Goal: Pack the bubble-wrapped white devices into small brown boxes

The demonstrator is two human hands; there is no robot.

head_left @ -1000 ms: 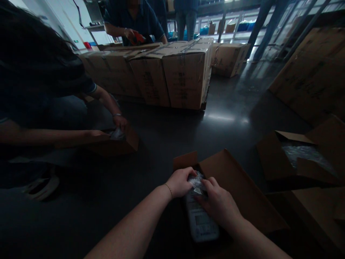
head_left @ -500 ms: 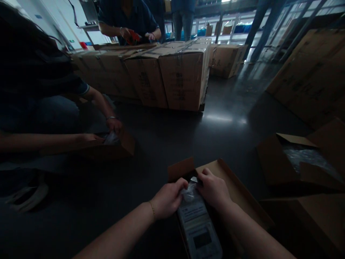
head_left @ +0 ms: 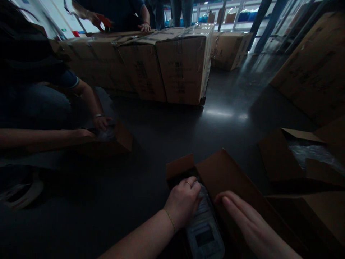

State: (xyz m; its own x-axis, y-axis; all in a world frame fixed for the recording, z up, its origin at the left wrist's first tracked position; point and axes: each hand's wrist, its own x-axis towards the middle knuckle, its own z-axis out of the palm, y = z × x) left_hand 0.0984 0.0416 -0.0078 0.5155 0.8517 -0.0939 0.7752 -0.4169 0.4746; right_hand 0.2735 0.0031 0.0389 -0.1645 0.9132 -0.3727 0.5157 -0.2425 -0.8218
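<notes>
Across the middle of the frame spread a dark, glossy floor (head_left: 151, 180). At the upper center a row of large taped cartons (head_left: 180, 68) stood close together, and 1 standing person (head_left: 121, 14) behind it had a red object (head_left: 106, 22) in 1 hand. At the left edge, 1 crouching person (head_left: 32, 72) in dark clothes kept both hands at a low brown carton (head_left: 124, 136). A big printed carton (head_left: 315, 68) filled the upper right. At the lower center lay an open cardboard box (head_left: 237, 187), its broad flap spread to the right. At the right edge sat 2 more open boxes: the upper box (head_left: 280, 158) held clear plastic wrapping (head_left: 312, 153), and the lower box (head_left: 323, 208) lay nearer the bottom corner.

Inside the open cardboard box at the bottom center rested a wrapped device (head_left: 205, 235), pale, with a dark rectangular screen. The right hand (head_left: 249, 216) was over the box's right side, its grip open and holding nothing, fingers extended toward the device. The left hand (head_left: 183, 201) had its grip curled closed on the device's upper end, wearing a thin bracelet (head_left: 170, 220) and 1 smaller ring (head_left: 188, 183).
</notes>
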